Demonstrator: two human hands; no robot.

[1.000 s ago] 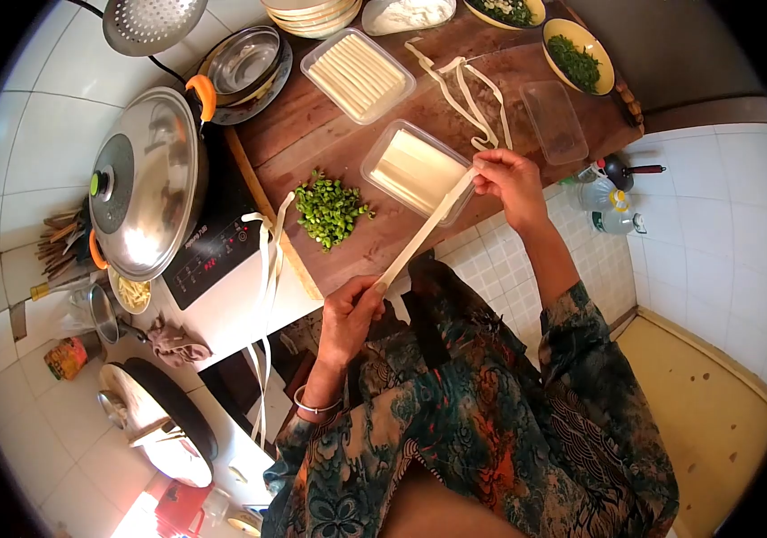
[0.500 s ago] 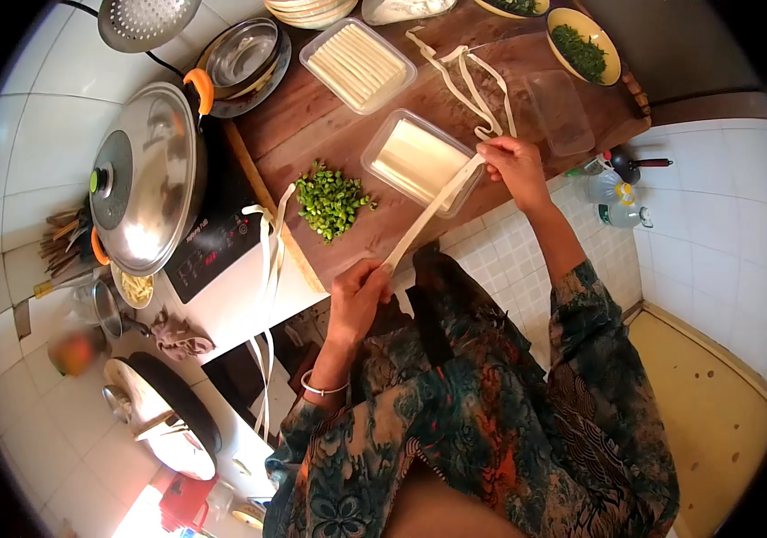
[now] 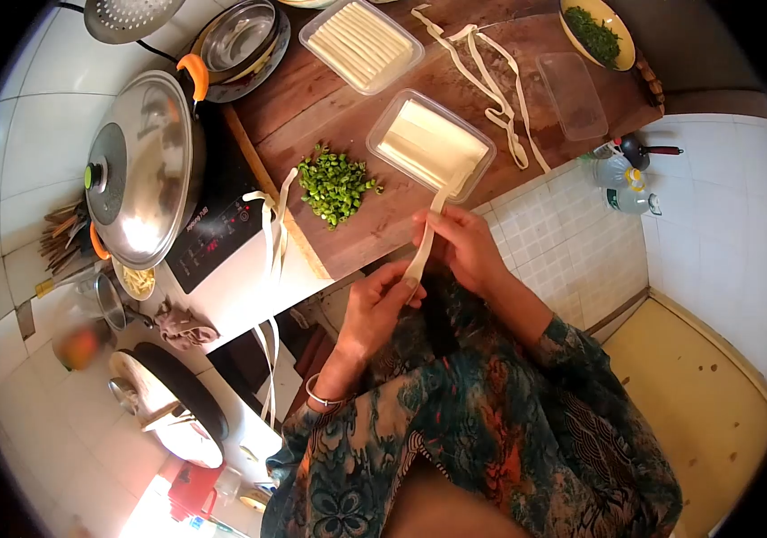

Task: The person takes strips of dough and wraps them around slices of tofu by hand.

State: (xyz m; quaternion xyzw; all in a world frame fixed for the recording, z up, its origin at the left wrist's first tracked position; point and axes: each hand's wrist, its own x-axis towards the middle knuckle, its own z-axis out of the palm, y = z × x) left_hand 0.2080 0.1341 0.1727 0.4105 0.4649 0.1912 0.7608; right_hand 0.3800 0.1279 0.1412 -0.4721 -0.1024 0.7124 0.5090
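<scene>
A pale dough strip (image 3: 424,246) runs between my two hands near the front edge of the wooden board. My left hand (image 3: 373,309) is closed on its lower end, thumb on top. Higher up, my right hand (image 3: 462,244) pinches the same strip between thumb and fingers. The strip's upper end reaches the near corner of a clear plastic container (image 3: 412,175), which holds flat pale dough (image 3: 424,139). Chopped green pieces (image 3: 334,186) lie in a heap left of it. Long, thin dough strips (image 3: 482,76) lie loosely on the board, one end at the front edge.
Another container of dough strips (image 3: 357,40) sits farther back. A lidded pan (image 3: 155,170) stands on the induction cooker (image 3: 213,238) at left, with more strips (image 3: 271,242) hanging over the counter edge. A clear lid (image 3: 572,96) and bowl of greens (image 3: 594,36) are at right.
My right hand has moved down and left along the dough strip, closer to my left hand. The stretch between them is shorter. Loose strips at the board's right now lie apart from my right hand.
</scene>
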